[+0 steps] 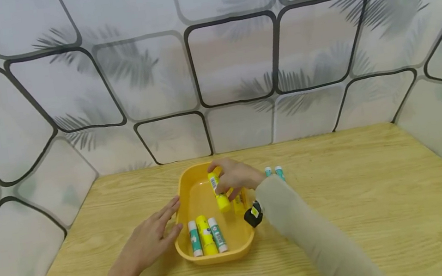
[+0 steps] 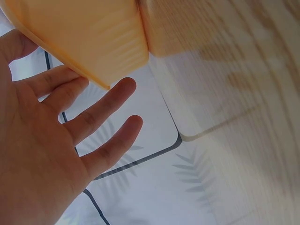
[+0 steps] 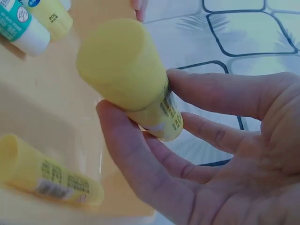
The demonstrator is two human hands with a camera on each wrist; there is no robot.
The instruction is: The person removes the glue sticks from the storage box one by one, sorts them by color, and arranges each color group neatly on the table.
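Observation:
My right hand (image 1: 235, 176) pinches a yellow glue stick (image 1: 219, 192) between thumb and fingers, held tilted over the yellow tray (image 1: 189, 193). The right wrist view shows the glue stick (image 3: 123, 70) with its wide yellow cap towards the camera. At the tray's left rim, my left hand (image 1: 150, 238) rests its fingertips, the fingers fairly straight. In the left wrist view the left hand (image 2: 61, 117) touches the tray's edge (image 2: 89, 77). Inside the tray, another yellow glue stick (image 1: 206, 234) lies between two teal-and-white ones. One more yellow glue stick (image 3: 54, 183) lies near the tray's right side, partly hidden by my hand in the head view.
Two teal glue sticks with white ends (image 1: 279, 172) lie on the wooden table (image 1: 357, 185) right of the tray, partly hidden behind my right forearm. A patterned cloth wall (image 1: 232, 62) encloses the table's back and sides.

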